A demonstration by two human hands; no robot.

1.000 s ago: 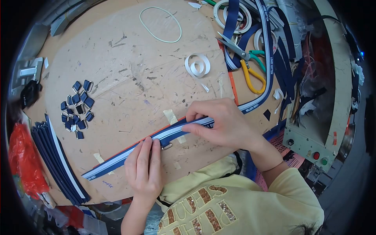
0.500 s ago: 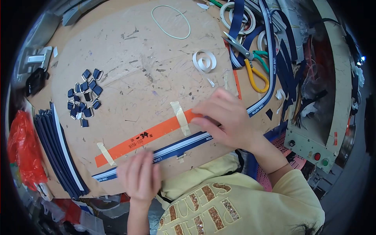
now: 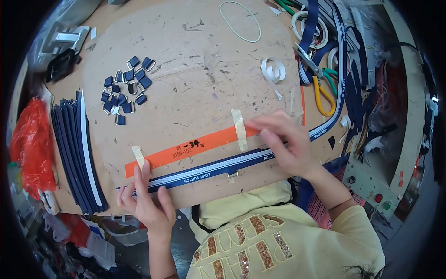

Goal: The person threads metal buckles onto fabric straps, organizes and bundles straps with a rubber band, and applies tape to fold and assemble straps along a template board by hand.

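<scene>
A navy strap with a white lettered stripe [image 3: 209, 170] lies flat along the near edge of the brown cardboard sheet [image 3: 186, 69]. A small metal ring [image 3: 232, 175] sits on the strap's near side. My left hand [image 3: 146, 200] presses the strap's left end with its fingers spread. My right hand [image 3: 283, 142] rests on the strap's right end, fingers bent over it. Just beyond the strap, an orange paper strip with black numbers [image 3: 190, 148] is taped down by two pieces of masking tape [image 3: 239, 129].
A heap of small navy loops with metal rings [image 3: 125, 90] lies at the far left. Finished straps [image 3: 76, 153] are stacked along the left edge. Scissors [image 3: 318, 79], tape rolls [image 3: 273, 69] and loose webbing lie at the right. A control box [image 3: 371, 181] stands near right.
The strap has been slid off the orange strip toward me, uncovering it. My left hand has moved from the strap's middle to its left end. The view has shifted.
</scene>
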